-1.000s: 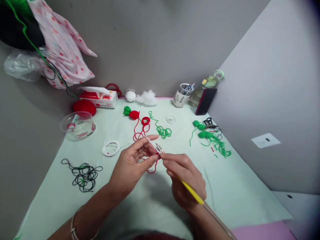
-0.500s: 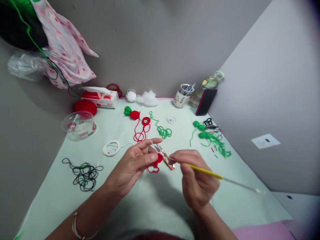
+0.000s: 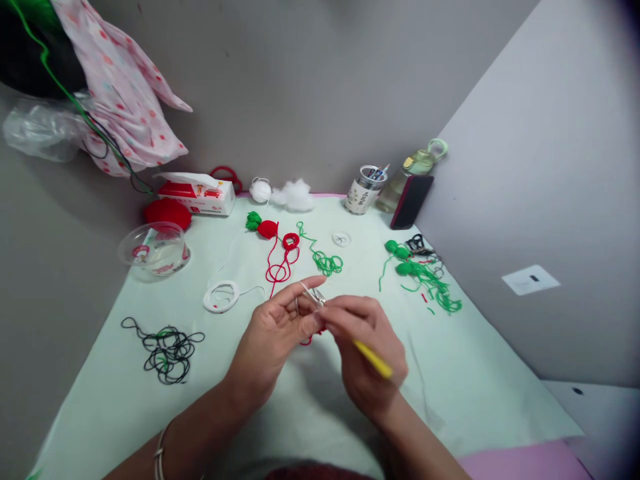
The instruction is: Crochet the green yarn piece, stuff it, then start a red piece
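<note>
My left hand (image 3: 267, 337) pinches a small red crochet piece (image 3: 321, 331), mostly hidden by the fingers. White yarn (image 3: 304, 286) runs over its raised index finger. In my right hand (image 3: 373, 350) is a crochet hook with a yellow handle (image 3: 374, 360), its tip at the piece and out of sight behind the fingers. The two hands meet over the table. Just beyond the fingertips, the blades of small scissors (image 3: 318, 295) show, partly covered. A ring of white yarn (image 3: 221, 297) lies left of the hands, its strand trailing toward them.
Behind the hands lie a red-and-green crocheted piece (image 3: 268, 229), red yarn (image 3: 280, 272) and green yarn (image 3: 327, 263). Black cord (image 3: 170, 353) is at left, a plastic tub (image 3: 156, 250) behind it. Green balls (image 3: 397, 250), a phone (image 3: 411, 202) and a pen can (image 3: 366, 190) stand right.
My right hand has moved left, up against my left hand. The crochet hook has swung so its rear end points down toward me, and the red piece is more covered.
</note>
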A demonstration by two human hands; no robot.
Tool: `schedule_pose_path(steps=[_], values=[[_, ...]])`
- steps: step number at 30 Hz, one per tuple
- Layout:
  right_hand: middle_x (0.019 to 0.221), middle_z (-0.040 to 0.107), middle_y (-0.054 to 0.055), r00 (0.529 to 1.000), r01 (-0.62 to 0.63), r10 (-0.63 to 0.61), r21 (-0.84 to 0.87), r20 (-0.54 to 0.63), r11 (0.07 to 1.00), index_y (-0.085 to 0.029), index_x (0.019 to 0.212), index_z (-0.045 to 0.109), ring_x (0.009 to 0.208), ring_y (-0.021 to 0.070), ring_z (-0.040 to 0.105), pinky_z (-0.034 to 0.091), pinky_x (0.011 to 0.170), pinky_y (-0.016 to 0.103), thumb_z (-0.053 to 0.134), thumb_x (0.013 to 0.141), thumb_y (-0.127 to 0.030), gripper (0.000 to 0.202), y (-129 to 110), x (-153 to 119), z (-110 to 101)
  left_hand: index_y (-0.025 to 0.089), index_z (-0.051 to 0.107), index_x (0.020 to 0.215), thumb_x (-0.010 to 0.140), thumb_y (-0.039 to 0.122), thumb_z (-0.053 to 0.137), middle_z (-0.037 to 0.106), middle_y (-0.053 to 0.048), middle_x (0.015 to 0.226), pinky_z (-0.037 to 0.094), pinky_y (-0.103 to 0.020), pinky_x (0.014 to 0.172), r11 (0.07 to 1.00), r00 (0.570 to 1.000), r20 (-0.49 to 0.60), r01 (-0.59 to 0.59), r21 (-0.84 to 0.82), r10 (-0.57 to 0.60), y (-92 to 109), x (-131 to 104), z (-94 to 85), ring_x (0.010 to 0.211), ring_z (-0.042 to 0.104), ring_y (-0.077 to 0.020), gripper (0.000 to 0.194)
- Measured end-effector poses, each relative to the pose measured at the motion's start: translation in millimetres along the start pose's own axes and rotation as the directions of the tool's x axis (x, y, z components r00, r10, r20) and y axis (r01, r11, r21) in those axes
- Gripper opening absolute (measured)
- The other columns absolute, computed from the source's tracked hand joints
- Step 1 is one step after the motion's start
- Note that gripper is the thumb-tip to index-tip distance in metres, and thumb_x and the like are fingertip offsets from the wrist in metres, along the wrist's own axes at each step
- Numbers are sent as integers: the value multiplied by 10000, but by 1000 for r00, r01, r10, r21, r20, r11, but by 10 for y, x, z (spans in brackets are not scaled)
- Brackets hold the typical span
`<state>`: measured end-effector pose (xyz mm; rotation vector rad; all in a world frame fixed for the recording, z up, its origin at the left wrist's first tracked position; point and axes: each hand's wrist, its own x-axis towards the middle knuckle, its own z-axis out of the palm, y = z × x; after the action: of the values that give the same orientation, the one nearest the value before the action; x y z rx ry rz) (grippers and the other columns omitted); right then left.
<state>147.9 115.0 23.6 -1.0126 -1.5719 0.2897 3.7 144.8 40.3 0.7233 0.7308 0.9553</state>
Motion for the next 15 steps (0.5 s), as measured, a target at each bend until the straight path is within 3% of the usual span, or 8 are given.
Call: schedule_pose_path(steps=[2, 5, 8, 10, 15], values=[[1097, 712, 72, 995, 99, -97, -138, 20, 985, -311, 1221, 731, 934, 204, 699, 612, 740, 353, 638, 922, -69, 396, 14, -23, -1, 267, 724, 1247, 816, 313, 817, 664, 1, 873, 458, -231, 778, 992, 997, 27, 80, -95, -78, -10, 11, 3, 807, 581, -109, 444], [982, 724, 61, 1000, 23, -24, -14, -17, 1000, -279, 1146, 748, 867, 196, 696, 601, 709, 345, 603, 949, -94, 307, 32, 37, -42, 213, 767, 1169, 813, 275, 811, 680, -22, 922, 461, -210, 766, 964, 983, 81, 179, -196, -166, 20, 44, -35, 777, 574, -87, 365], [857, 692, 37, 975, -183, 212, 312, -61, 932, -243, 1041, 746, 693, 150, 652, 554, 585, 294, 544, 997, -159, 224, 49, 138, -80, 200, 783, 1116, 807, 245, 810, 687, -18, 875, 477, -214, 775, 976, 988, 37, 152, -159, -148, 76, 73, -81, 751, 593, -84, 314], [865, 689, 36, 952, -271, 306, 450, -6, 851, -235, 1001, 745, 658, 135, 638, 542, 554, 277, 548, 1007, -213, 199, 59, 175, -75, 214, 781, 1103, 798, 261, 818, 704, -19, 866, 493, -240, 810, 990, 994, 16, 105, -95, -104, 93, 74, -83, 794, 640, -111, 311], [930, 751, 64, 951, -299, 306, 422, 53, 856, -235, 991, 773, 879, 193, 698, 586, 684, 307, 623, 972, -236, 151, 90, 151, -36, 276, 735, 1191, 781, 252, 838, 717, -17, 965, 515, -292, 892, 998, 1000, 25, 17, 55, -19, 60, 45, -34, 938, 682, -163, 423]])
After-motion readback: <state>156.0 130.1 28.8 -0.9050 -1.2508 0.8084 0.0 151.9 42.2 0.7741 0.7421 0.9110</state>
